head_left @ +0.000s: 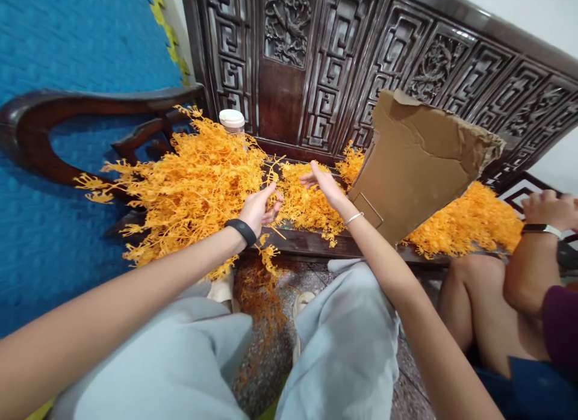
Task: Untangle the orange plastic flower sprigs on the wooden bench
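Note:
My left hand [263, 207], with a black band on the wrist, is closed round the stem of an orange plastic sprig [273, 174]. Its branched tip sticks up past the thumb, and the stem's lower end shows below the fingers. To the left of that hand rises a big heap of orange branched sprigs [194, 185]. My right hand [321, 182] hovers over a smaller pile of orange pieces [300, 203], fingers stretched out and nothing seen in them. A thin bracelet circles that wrist.
A cardboard sheet [419, 161] leans on the dark carved wooden bench [282, 101]. Behind the heap stands a white-lidded jar [232, 120]. More orange pieces [469, 221] lie right of the cardboard, near another person's hand [548, 209]. Loose bits litter the floor [262, 305].

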`<state>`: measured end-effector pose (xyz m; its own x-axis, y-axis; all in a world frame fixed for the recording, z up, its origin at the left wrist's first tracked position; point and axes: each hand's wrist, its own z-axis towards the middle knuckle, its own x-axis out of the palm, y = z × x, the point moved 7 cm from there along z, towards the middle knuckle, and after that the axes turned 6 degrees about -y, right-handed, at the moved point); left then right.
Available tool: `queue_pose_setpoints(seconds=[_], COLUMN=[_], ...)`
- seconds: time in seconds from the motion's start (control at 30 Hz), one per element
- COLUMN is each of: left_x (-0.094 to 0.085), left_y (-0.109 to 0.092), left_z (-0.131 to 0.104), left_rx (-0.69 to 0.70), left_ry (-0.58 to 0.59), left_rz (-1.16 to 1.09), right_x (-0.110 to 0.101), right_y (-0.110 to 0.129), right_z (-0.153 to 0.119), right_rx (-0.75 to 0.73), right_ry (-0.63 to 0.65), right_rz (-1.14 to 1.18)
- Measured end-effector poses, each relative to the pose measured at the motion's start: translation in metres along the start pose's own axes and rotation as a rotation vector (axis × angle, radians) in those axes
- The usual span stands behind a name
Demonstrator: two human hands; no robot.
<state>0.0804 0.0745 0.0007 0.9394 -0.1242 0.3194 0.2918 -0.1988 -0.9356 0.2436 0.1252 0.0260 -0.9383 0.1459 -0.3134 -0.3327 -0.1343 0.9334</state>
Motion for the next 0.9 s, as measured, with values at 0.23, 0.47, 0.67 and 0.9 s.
queue_pose_setpoints(seconds=[0.23, 0.47, 0.67, 0.9], left_x=[0.001, 0.008, 0.011, 0.024], left_y=[0.005, 0.011, 0.012, 0.021], left_z=[-0.004, -0.010, -0.010, -0.011], left_rx=[-0.005, -0.043, -0.048, -0.149], left_ry=[0.004, 0.004, 0.045, 0.139], left_rz=[0.050, 0.099, 0.139, 0.189], right_x=[0.022, 0.015, -0.006, -0.021], right_y=[0.020, 0.025, 0.013, 0.004], right_z=[-0.014, -0.013, -0.003, 0.008], right_rx=[-0.033, -0.118, -0.146, -0.285], right_ry=[0.088, -0.025, -0.200, -0.322], right_rz=[0.042, 0.074, 0.014, -0.356])
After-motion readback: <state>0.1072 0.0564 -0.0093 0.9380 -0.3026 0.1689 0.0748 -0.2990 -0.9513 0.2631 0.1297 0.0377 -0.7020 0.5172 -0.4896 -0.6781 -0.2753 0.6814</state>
